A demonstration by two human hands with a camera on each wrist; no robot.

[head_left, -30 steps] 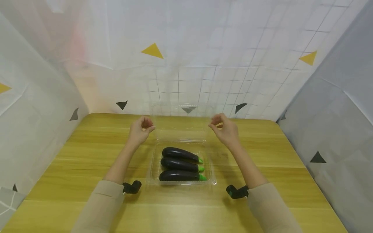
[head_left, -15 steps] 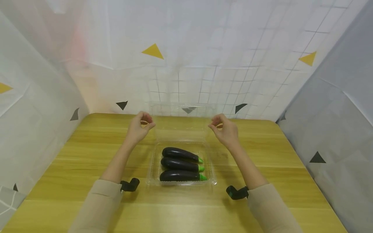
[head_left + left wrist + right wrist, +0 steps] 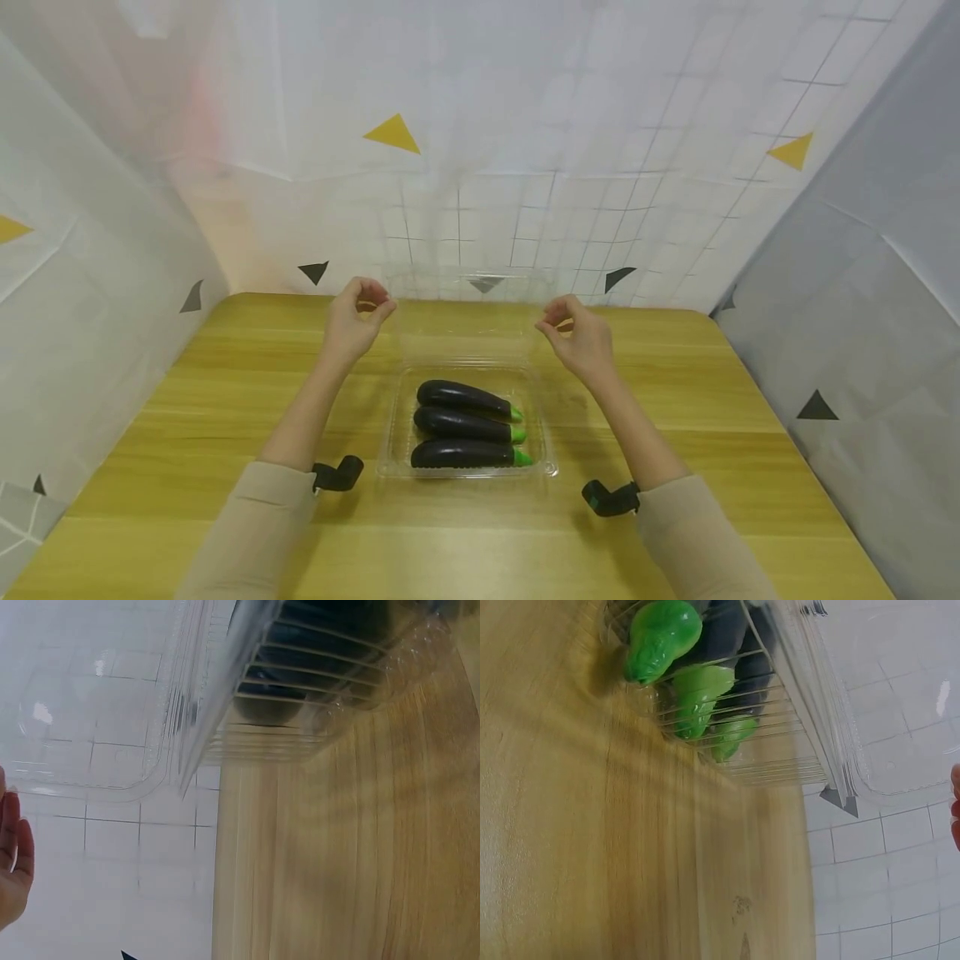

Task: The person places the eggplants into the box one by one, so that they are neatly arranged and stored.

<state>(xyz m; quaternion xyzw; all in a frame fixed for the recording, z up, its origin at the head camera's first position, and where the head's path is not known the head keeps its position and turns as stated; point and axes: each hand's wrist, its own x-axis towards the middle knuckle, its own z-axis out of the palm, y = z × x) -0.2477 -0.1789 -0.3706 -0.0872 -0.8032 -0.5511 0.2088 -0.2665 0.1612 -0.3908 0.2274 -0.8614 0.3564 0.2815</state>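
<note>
A clear plastic clamshell container (image 3: pixel 390 457) stands on the table in the head view, its lid (image 3: pixel 472 321) raised at the back. Three dark eggplants (image 3: pixel 461 422) with green stem ends lie side by side in its base. My left hand (image 3: pixel 356 321) pinches the lid's left edge between thumb and fingers. At the opposite edge, my right hand (image 3: pixel 587 337) holds the lid in a similar pinch. The left wrist view catches part of the left hand (image 3: pixel 13 859) by the lid's rim. Only fingertips (image 3: pixel 955 814) of the right hand show in the right wrist view.
The container rests on a wooden table (image 3: pixel 225 400). Pale sheets form walls around it, and the back wall (image 3: pixel 480 192) rises close behind the raised lid. A black wrist camera (image 3: pixel 339 473) sits at the left cuff, another wrist camera (image 3: pixel 611 498) at the right.
My left hand has shifted slightly up and to the left along the lid's edge. The right hand, the eggplants and the container base have stayed in place.
</note>
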